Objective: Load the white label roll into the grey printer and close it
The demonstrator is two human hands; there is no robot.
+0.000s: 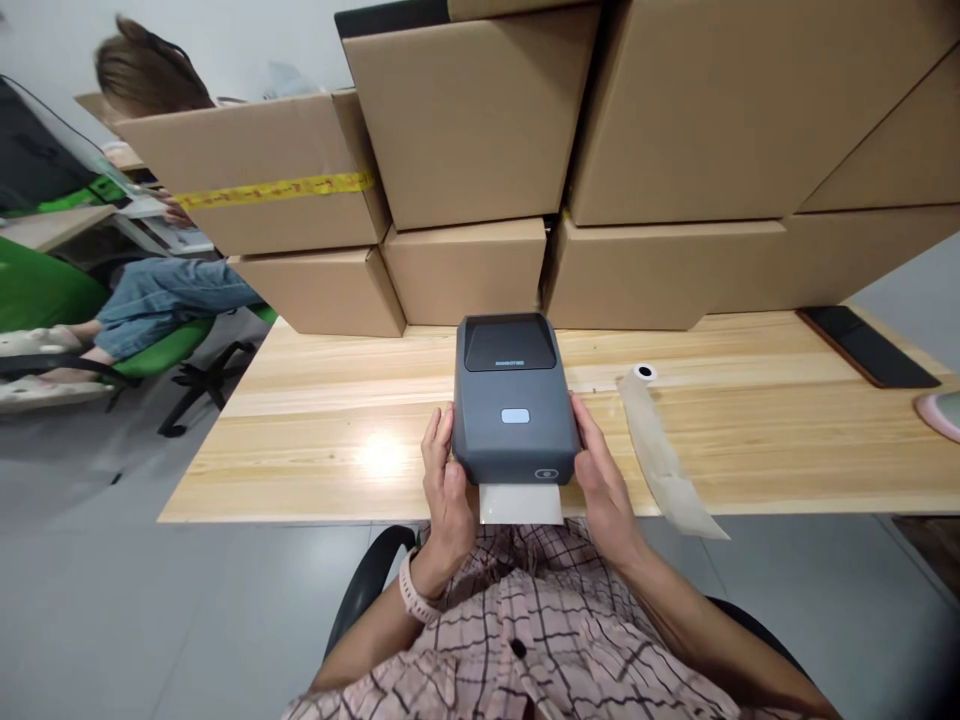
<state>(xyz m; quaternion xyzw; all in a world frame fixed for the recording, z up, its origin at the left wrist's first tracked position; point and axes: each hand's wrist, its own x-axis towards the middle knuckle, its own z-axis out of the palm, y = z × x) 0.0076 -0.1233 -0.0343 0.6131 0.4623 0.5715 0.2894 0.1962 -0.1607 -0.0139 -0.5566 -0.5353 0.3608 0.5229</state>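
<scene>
A dark grey label printer (514,400) sits on the wooden table in front of me, with a pale button on its top. White label paper (520,505) sticks out of its front toward my lap. My left hand (448,480) presses against the printer's left side, fingers along the edge and thumb near the front corner. On the opposite side my right hand (602,480) holds the printer the same way. To the right lies a small roll (644,373) with a long strip of translucent backing paper (660,455) trailing over the table's front edge.
Stacked cardboard boxes (472,120) line the back of the wooden table (300,430). A phone (866,345) lies at the right, near a pink-rimmed round object (941,410) cut off by the frame. Behind the boxes at left, a person (172,295) sits on a green chair (169,355).
</scene>
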